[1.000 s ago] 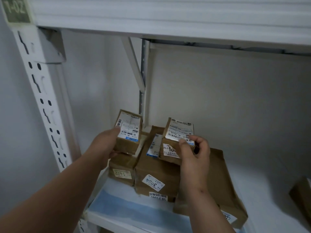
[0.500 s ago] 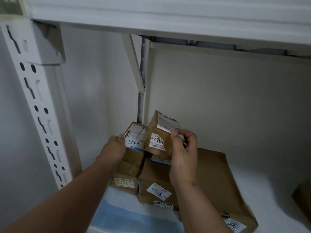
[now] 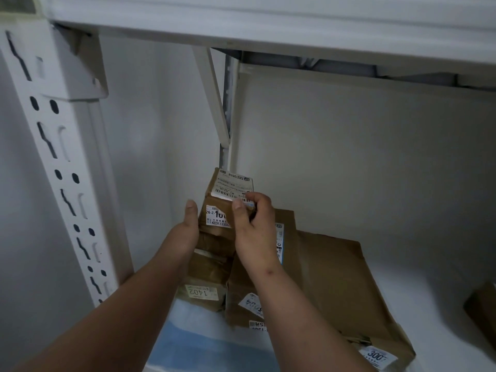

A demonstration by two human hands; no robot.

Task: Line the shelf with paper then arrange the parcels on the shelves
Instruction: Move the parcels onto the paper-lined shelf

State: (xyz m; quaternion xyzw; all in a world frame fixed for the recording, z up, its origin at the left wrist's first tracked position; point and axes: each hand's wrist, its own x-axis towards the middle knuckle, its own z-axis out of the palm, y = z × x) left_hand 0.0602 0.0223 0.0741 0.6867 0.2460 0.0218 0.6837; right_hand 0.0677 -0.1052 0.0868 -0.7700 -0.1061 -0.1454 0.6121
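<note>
Label "1402" (image 3: 200, 292) on the lower small parcel, "300" (image 3: 375, 355) on the large flat parcel's front corner, "26-2-" (image 3: 214, 215) on the held parcel

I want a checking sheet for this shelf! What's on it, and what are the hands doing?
Surface: white shelf, with blue-and-white lining paper at its front left.
Job's things: small top parcel on a stack of brown parcels; parcel marked 1402 at the bottom; large flat parcel to the right.
Clutter: another brown parcel at the right edge, partly cut off.
Grippers: left hand touches the stack's left side; right hand grips the top parcel.
Cables: nothing seen.
Surroundings: white slotted upright, upper shelf, pale back panel.
</note>
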